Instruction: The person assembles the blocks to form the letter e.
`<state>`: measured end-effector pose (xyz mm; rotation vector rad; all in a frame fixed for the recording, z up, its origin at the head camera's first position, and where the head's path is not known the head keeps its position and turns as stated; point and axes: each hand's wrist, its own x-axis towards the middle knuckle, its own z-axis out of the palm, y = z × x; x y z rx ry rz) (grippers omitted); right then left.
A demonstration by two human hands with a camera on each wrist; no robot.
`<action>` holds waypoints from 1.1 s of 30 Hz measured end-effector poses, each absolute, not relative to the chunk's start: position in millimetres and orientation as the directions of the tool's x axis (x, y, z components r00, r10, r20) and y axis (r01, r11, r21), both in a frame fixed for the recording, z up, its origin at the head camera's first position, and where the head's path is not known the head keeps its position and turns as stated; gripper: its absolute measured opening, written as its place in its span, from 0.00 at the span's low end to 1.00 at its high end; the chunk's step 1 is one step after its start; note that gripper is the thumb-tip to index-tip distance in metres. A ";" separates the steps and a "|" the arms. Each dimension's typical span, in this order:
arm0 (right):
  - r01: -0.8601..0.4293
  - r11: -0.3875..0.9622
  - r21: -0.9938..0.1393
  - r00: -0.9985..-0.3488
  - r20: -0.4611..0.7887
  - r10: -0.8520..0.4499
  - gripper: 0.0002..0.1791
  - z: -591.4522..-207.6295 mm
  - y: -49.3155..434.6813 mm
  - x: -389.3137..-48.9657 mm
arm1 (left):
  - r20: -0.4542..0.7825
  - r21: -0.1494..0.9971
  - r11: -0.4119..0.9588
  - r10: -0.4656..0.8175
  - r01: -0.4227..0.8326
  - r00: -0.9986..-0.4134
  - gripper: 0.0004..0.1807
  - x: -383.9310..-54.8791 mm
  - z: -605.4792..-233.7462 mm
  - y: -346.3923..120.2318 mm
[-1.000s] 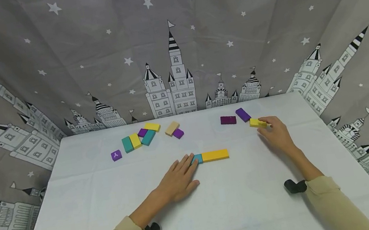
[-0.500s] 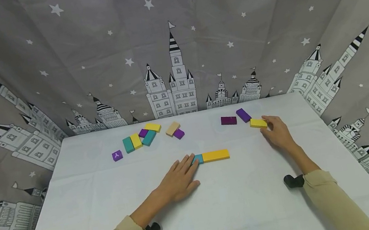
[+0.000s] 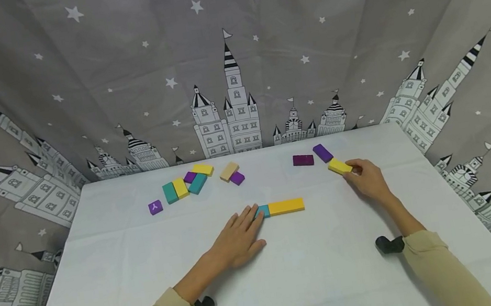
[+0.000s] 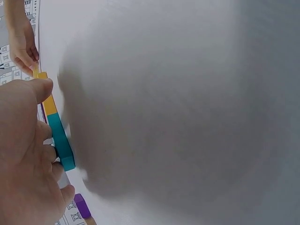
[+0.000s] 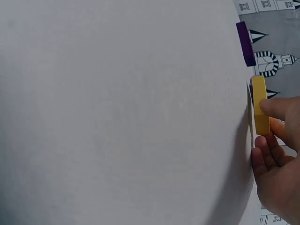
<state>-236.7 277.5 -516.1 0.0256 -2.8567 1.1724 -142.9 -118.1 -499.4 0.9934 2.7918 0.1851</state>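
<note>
My left hand [image 3: 238,242] lies with fingers outstretched, its fingertips on a teal block [image 3: 264,211] that they partly cover. End to end with the teal block is an orange-yellow block [image 3: 286,206]; the left wrist view shows the two in one straight row, the teal block [image 4: 61,140] nearer the fingers. Further right, my right hand [image 3: 369,181] pinches one end of a yellow block [image 3: 338,166] between thumb and fingers. In the right wrist view the yellow block [image 5: 259,93] has the thumb on its face. A violet block [image 3: 323,153] lies just beyond it.
A dark maroon block [image 3: 303,160] lies left of the violet one. At the back left sits a cluster of teal, yellow and purple blocks [image 3: 185,183], with a marked purple cube [image 3: 155,207] beside it. A tan block [image 3: 229,171] touches a small purple block [image 3: 237,178]. A printed curtain [image 3: 354,52] backs the table.
The yellow block has turned in the right hand, its near end swinging toward me, and has shifted slightly left. The right fingers have come closer around its end. The left hand has stayed put.
</note>
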 end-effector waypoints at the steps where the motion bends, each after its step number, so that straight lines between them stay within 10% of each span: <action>1: -0.037 0.705 -0.708 -0.999 0.054 0.002 0.23 -515.5 276.4 -235.6 | -0.120 0.180 0.770 0.634 0.612 -0.764 0.38 -142.7 -499.1 -118.1; 33: -0.093 0.593 -0.800 -0.994 0.040 -0.102 0.20 -516.2 181.9 -218.7 | -0.117 0.184 0.772 0.632 0.609 -0.766 0.39 -141.8 -496.6 -117.9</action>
